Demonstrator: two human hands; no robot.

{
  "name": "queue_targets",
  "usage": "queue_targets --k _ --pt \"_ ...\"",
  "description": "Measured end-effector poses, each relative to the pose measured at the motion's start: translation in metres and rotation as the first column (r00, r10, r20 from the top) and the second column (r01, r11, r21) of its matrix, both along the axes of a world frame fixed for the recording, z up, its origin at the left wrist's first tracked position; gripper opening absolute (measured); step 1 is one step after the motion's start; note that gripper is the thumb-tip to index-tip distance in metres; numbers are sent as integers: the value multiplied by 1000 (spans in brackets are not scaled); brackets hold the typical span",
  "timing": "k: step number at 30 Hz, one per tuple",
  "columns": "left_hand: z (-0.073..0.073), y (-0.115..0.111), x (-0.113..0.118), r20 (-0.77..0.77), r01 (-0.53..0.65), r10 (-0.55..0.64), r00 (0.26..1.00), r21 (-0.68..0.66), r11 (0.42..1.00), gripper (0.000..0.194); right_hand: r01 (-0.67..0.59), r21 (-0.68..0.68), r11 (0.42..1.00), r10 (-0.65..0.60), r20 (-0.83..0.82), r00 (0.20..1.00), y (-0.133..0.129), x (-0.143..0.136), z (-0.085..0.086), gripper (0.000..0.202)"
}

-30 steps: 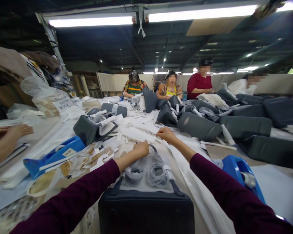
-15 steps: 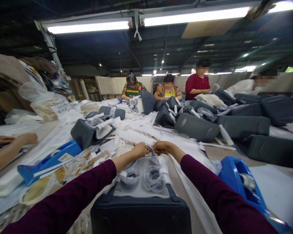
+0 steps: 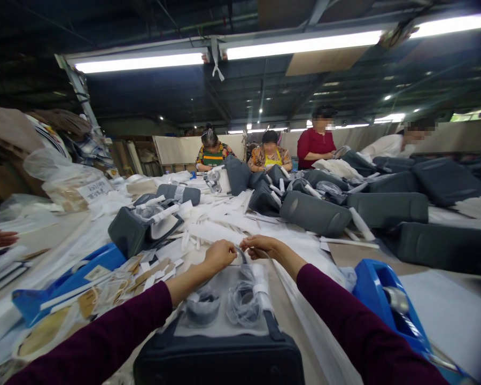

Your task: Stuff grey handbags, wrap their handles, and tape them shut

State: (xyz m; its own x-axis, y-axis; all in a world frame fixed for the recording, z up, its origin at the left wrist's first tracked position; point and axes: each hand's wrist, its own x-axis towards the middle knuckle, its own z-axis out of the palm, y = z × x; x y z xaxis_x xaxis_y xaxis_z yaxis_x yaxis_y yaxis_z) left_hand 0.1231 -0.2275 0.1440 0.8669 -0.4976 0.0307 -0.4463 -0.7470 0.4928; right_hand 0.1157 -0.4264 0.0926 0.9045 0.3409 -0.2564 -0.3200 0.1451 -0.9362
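A dark bag (image 3: 220, 355) lies at the bottom middle, with a white sheet and two plastic-wrapped rings (image 3: 243, 300) on it. Beyond the rings, a thin dark strap (image 3: 243, 260) rises between my hands. My left hand (image 3: 221, 254) is closed at the strap's upper end, fingers pinched together. My right hand (image 3: 260, 247) is just right of it, its fingertips bent in around the strap's end. A white wrapped tube (image 3: 261, 286) lies along the right side of the rings.
Blue tape dispensers stand left (image 3: 70, 283) and right (image 3: 388, 299). Grey bags (image 3: 315, 213) are heaped at the right and back among white paper strips. Several people work across the table. Another person's hand (image 3: 0, 240) shows at the left edge.
The view has shifted slightly. My left hand has drawn a little left of the strap. The other person's hands at the left have moved outward, leaving one in view.
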Motion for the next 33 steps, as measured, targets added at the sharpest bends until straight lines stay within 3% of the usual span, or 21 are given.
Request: queue_targets --k 3,8,11,17,24,28,33 --pt "-2 1 0 -70 30 -42 997 -169 985 6 67 112 992 -70 23 997 2 -5 5 8" --pt "-5 3 0 -279 -37 -95 956 -434 900 11 97 226 969 -124 110 986 8 -18 7 33" --pt "-4 7 -3 -362 -94 -126 924 -533 841 18 147 237 960 -187 156 970 12 -21 3 36" --pt "-4 9 0 -471 -245 -75 879 -581 776 27 281 153 947 -310 223 924 17 -17 -6 38" --pt "-6 10 8 -543 -365 15 840 -544 756 17 310 -109 945 -235 436 869 26 -10 -1 29" --pt "-8 9 13 -543 -382 83 836 -466 798 23 399 -307 864 -207 506 837 38 -4 2 16" --pt "-9 10 16 -493 -368 150 857 -381 848 27 524 -547 653 -151 584 798 48 -10 12 15"
